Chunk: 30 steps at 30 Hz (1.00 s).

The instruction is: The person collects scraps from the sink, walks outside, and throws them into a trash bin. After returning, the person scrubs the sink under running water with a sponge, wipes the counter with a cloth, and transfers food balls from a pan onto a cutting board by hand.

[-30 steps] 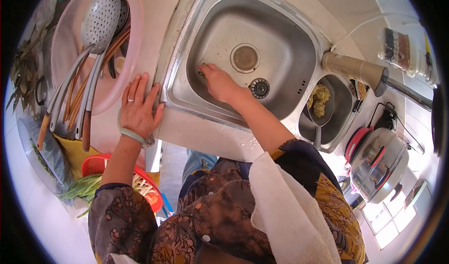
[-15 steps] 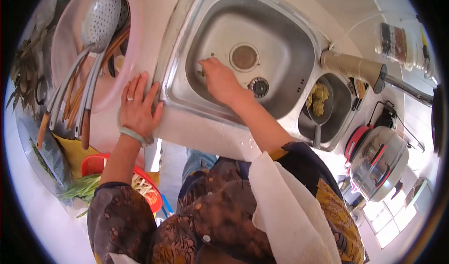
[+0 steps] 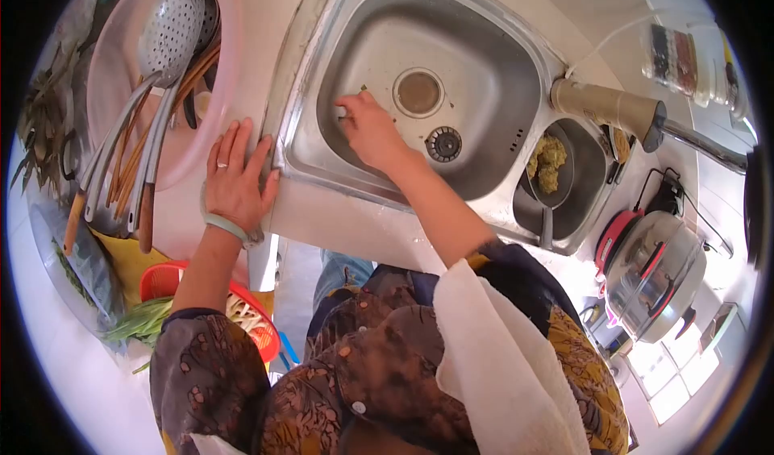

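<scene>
Shifted slightly leftward in the sink (image 3: 500, 68) is the right hand (image 3: 371, 135); beside it, the left hand (image 3: 233, 182) is laid flat, empty, fingers spread; right fingers are half curled, any hold hidden; scraps (image 3: 364, 88) could be swept into the strainer (image 3: 443, 144), clogging it; the sink's long axis is slanted down rightward.

Two basins (image 3: 476, 76) (one small), one pink tub (image 3: 115, 44), one red basket (image 3: 161, 284).
</scene>
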{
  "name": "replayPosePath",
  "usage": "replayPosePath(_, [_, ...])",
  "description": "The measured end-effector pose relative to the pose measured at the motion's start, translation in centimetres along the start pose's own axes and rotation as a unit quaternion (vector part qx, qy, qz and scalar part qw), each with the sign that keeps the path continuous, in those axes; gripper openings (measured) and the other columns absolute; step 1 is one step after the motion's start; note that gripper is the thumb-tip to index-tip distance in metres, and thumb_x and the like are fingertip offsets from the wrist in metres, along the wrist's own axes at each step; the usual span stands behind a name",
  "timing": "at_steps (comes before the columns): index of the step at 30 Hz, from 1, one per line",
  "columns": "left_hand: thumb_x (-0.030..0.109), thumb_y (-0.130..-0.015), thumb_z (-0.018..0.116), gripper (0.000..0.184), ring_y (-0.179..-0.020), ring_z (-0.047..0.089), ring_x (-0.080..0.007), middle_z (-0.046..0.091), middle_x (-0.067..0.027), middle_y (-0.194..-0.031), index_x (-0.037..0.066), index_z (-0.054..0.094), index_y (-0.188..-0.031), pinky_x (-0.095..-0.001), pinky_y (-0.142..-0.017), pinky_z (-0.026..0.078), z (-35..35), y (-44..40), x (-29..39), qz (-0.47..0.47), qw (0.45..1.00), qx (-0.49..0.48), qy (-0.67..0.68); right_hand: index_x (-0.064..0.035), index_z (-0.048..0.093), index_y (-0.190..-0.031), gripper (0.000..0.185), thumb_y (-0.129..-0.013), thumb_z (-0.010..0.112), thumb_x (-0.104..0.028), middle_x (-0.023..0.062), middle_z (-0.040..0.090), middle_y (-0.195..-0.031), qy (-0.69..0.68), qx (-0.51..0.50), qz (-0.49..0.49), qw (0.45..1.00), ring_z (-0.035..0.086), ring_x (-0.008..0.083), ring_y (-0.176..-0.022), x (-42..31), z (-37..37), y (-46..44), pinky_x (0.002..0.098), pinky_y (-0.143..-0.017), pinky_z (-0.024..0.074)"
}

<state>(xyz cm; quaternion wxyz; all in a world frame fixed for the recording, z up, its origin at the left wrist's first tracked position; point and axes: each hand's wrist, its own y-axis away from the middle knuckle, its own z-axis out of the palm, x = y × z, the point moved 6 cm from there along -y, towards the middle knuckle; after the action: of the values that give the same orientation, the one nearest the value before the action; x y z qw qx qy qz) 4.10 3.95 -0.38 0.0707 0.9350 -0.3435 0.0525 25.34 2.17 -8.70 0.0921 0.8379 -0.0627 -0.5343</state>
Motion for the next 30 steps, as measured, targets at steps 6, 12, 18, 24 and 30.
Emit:
replayPosePath(6, [0.023,-0.082,0.062,0.048,-0.137,0.032,-0.0358,0.035,-0.0167,-0.149,0.009,0.057,-0.128,-0.0489,-0.113,0.025,0.0,0.4,0.6,0.000,1.000,-0.022,0.009,0.0021,0.055,-0.123,0.030,-0.094,0.052,-0.007,0.0144,0.062,-0.106,-0.096,-0.039,0.037,0.994,0.066,0.0208,-0.092,-1.4,-0.5,0.7,0.0284,-0.077,0.0540])
replayPosePath(12, [0.023,-0.082,0.062,0.048,-0.137,0.032,-0.0359,0.035,-0.0168,-0.149,0.009,0.057,-0.127,-0.0491,-0.113,0.025,-0.1,-0.2,0.1,0.003,1.000,-0.006,0.003,0.0021,0.057,-0.120,0.029,-0.093,0.053,-0.005,0.0116,0.063,-0.099,-0.471,-0.048,0.158,0.867,0.066,0.0199,-0.082,-3.0,-2.5,-1.5,0.0316,-0.071,0.0559])
replayPosePath(18, [0.022,-0.082,0.062,0.048,-0.137,0.032,-0.0359,0.034,-0.0166,-0.149,0.010,0.057,-0.127,-0.0489,-0.113,0.025,0.0,-0.8,-0.2,-0.004,1.000,-0.006,-0.006,-0.0024,0.062,-0.111,0.029,-0.084,0.052,0.003,0.0170,0.065,-0.099,0.055,0.029,0.058,0.996,0.066,0.0283,-0.083,3.0,0.6,-1.6,0.0360,-0.074,0.0540])
replayPosePath(24, [0.022,-0.081,0.063,0.049,-0.138,0.031,-0.0355,0.034,-0.0160,-0.149,0.010,0.056,-0.128,-0.0484,-0.114,0.025,0.0,-0.2,0.0,0.002,1.000,-0.009,0.000,-0.0035,0.061,-0.112,0.027,-0.087,0.051,0.001,0.0139,0.064,-0.101,-0.101,0.072,0.084,0.989,0.065,0.0211,-0.083,2.0,-0.2,-0.8,0.0326,-0.074,0.0531])
replayPosePath(30, [0.022,-0.082,0.062,0.049,-0.138,0.032,-0.0348,0.034,-0.0156,-0.149,0.010,0.056,-0.129,-0.0482,-0.114,0.024,0.0,-0.3,0.1,-0.002,1.000,-0.008,-0.003,-0.0041,0.061,-0.115,0.026,-0.091,0.050,-0.004,0.0119,0.063,-0.102,0.030,-0.031,0.061,0.997,0.065,0.0179,-0.091,3.3,1.4,-0.8,0.0305,-0.079,0.0521])
